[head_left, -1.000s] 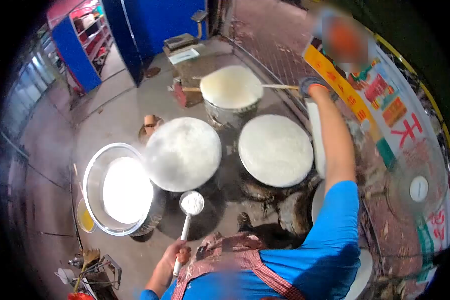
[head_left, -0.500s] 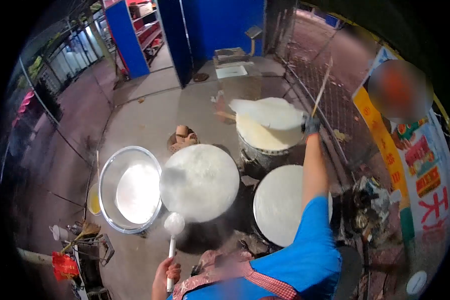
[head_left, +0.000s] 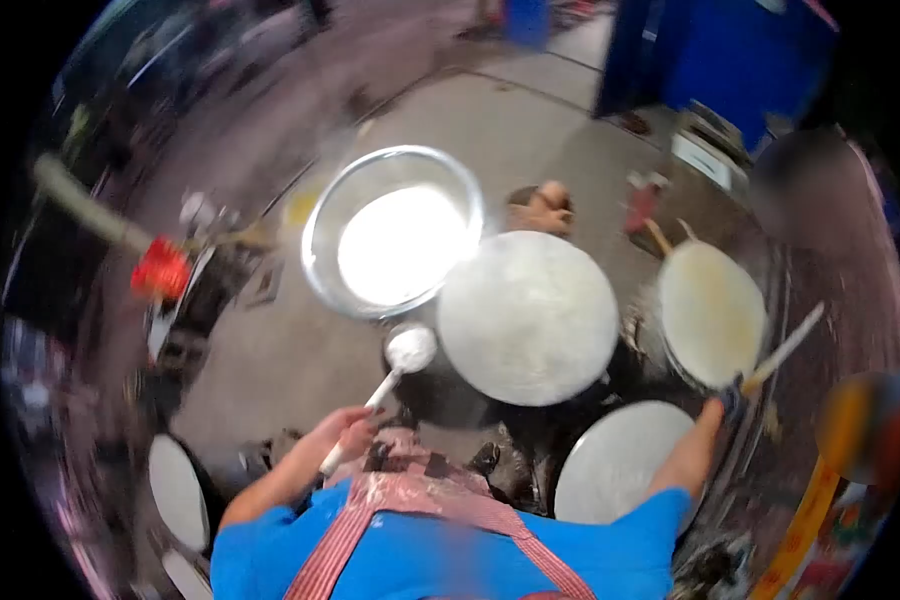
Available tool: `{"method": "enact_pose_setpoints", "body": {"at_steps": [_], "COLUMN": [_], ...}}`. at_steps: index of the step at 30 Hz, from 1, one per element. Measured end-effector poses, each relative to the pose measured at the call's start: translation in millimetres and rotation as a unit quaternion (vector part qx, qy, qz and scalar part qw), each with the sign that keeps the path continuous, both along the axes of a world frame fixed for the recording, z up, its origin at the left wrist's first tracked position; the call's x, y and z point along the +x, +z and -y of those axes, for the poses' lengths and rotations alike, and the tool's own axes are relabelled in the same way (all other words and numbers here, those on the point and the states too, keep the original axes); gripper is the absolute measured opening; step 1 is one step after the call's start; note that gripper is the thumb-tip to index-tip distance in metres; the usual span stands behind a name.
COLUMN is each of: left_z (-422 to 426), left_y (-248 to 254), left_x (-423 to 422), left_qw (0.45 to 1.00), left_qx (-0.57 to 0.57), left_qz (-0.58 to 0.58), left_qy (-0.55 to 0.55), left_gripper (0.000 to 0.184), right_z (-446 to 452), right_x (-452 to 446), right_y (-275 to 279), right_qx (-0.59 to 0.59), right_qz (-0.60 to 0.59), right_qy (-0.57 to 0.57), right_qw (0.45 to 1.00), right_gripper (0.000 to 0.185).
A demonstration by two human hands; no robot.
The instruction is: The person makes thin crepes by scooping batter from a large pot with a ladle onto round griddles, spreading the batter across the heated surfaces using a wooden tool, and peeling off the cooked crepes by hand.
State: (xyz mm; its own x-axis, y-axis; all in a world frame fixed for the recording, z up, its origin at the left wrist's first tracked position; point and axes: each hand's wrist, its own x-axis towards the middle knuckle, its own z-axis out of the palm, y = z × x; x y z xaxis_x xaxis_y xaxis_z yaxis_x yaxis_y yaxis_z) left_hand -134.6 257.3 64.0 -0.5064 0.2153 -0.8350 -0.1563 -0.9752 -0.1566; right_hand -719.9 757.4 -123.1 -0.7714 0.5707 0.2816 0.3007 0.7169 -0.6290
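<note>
My left hand (head_left: 350, 434) is wrapped round the white handle of a ladle (head_left: 411, 350), whose bowl holds something white. The ladle's bowl is just below a large metal basin (head_left: 320, 240) with bright white contents. Right of the basin lies a round white griddle (head_left: 528, 318). My right hand (head_left: 733, 396), in a dark glove, grips a long flat stick (head_left: 792, 343) by its wooden end. It is beside a pot (head_left: 712, 315) topped with a pale yellowish round surface. Below, my right forearm partly covers a second round white griddle (head_left: 610, 465).
Brown objects (head_left: 542, 208) sit in a small basket behind the middle griddle. A box with a white sheet (head_left: 702, 161) stands at the upper right. More round white surfaces (head_left: 178, 492) are at the lower left, below a red item (head_left: 161, 268). A banner edge (head_left: 805, 520) shows at lower right.
The view has swung left, shifting the basin and pots rightward. A pale sheet that hung over the pot by my right hand now lies across its top. Both hands keep their tools.
</note>
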Motion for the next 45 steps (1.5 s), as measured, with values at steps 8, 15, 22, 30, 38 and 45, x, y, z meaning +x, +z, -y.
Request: {"method": "enact_pose_setpoints", "body": {"at_steps": [8, 15, 22, 30, 38, 45], "left_z": [140, 366, 412, 417, 403, 381], "left_y": [-50, -217, -289, -288, -137, 124], "left_x": [26, -49, -87, -108, -108, -54], "left_qw": [0.976, 0.941, 0.839, 0.800, 0.981, 0.906], "left_qx": [-0.080, -0.299, -0.478, -0.500, -0.107, -0.299], "left_qz": [-0.193, -0.138, 0.134, 0.083, -0.085, -0.279], "left_qy": [0.060, -0.080, -0.221, -0.321, -0.140, -0.109], "left_gripper": [0.015, 0.016, 0.036, 0.051, 0.016, 0.012], "right_z": [319, 614, 685, 654, 622, 604], "right_x": [174, 300, 380, 395, 475, 461], "right_y": [155, 122, 104, 15, 62, 192], "right_qx": [0.136, 0.315, 0.340, 0.289, 0.166, 0.086], "right_qz": [0.164, 0.268, 0.245, 0.285, 0.213, -0.058], "right_qy": [0.371, 0.579, 0.585, 0.562, 0.497, 0.510], "right_qw": [0.904, 0.703, 0.695, 0.721, 0.824, 0.854], "right_gripper": [0.033, 0.037, 0.030, 0.035, 0.041, 0.033]}}
